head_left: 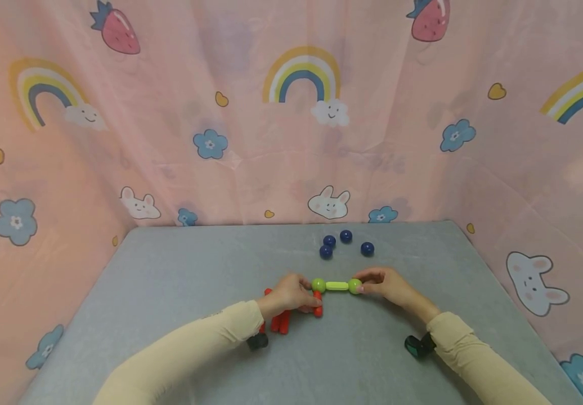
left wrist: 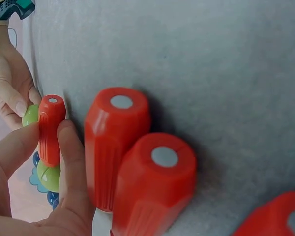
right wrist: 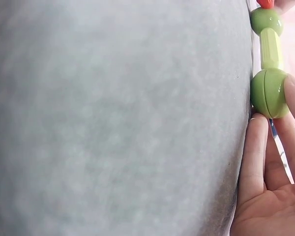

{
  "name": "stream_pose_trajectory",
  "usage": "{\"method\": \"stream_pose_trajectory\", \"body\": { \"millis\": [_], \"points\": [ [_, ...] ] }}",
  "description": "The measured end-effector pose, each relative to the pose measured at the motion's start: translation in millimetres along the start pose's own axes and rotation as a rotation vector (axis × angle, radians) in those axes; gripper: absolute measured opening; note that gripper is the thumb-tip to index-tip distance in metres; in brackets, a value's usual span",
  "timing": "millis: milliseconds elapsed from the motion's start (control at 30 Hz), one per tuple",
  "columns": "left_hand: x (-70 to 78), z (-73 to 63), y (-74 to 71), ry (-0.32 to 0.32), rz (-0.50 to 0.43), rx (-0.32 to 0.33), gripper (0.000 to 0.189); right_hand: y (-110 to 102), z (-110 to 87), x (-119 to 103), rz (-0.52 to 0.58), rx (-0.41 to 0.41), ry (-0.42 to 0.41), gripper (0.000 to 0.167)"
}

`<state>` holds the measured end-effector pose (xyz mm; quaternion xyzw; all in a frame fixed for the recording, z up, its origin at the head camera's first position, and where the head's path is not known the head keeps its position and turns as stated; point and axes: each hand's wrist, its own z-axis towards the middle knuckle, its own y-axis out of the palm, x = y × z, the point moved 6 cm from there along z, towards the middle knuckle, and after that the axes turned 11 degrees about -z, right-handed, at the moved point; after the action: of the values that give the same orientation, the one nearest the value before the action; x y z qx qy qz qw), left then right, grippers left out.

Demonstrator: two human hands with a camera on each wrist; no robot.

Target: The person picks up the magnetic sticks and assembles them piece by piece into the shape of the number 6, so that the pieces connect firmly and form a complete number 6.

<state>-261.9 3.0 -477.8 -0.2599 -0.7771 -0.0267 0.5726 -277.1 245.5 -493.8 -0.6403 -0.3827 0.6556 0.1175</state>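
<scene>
My left hand (head_left: 288, 293) pinches a red ribbed rod (left wrist: 49, 132) between thumb and fingers. The rod's far end meets a green ball (left wrist: 49, 177). From that ball a light green rod (head_left: 337, 286) runs right to a second green ball (right wrist: 268, 93), forming a short bar on the table. My right hand (head_left: 386, 287) holds this second ball with thumb and fingertips. Beside and partly behind the left hand lie several more red rods (head_left: 283, 323); a grey disc shows on the end of each of the nearest (left wrist: 155, 184).
Several dark blue balls (head_left: 346, 237) lie beyond the hands on the grey table (head_left: 200, 264). A pink patterned cloth (head_left: 251, 169) hangs behind the table and at both sides. Dark wrist devices (head_left: 418, 346) sit by the cuffs.
</scene>
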Motion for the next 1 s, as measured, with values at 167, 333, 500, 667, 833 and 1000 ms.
{"method": "stream_pose_trajectory", "body": {
  "millis": [167,333,500,667,833,1000],
  "points": [
    [-2.1,1.7,0.1,-0.01,-0.012,-0.005,0.046,-0.3,0.2,0.4,0.003,0.0,-0.011,0.04],
    [-3.0,1.6,1.2,-0.025,-0.033,-0.006,0.046,0.1,1.4,4.5,-0.01,0.002,0.003,0.039],
    [-2.2,1.0,1.6,-0.032,-0.04,-0.005,0.044,-0.2,1.8,5.1,-0.006,0.002,0.002,0.039],
    [-3.1,1.1,2.0,-0.044,-0.047,0.003,0.044,-0.2,1.9,5.2,0.001,0.0,-0.002,0.039],
    [-4.5,2.2,2.6,-0.052,-0.072,0.008,0.045,-0.6,1.8,5.6,-0.002,0.003,-0.001,0.039],
    [-4.3,0.9,3.9,-0.07,-0.115,-0.003,0.043,-1.0,1.1,4.6,-0.009,0.002,0.001,0.039]
  ]
}}
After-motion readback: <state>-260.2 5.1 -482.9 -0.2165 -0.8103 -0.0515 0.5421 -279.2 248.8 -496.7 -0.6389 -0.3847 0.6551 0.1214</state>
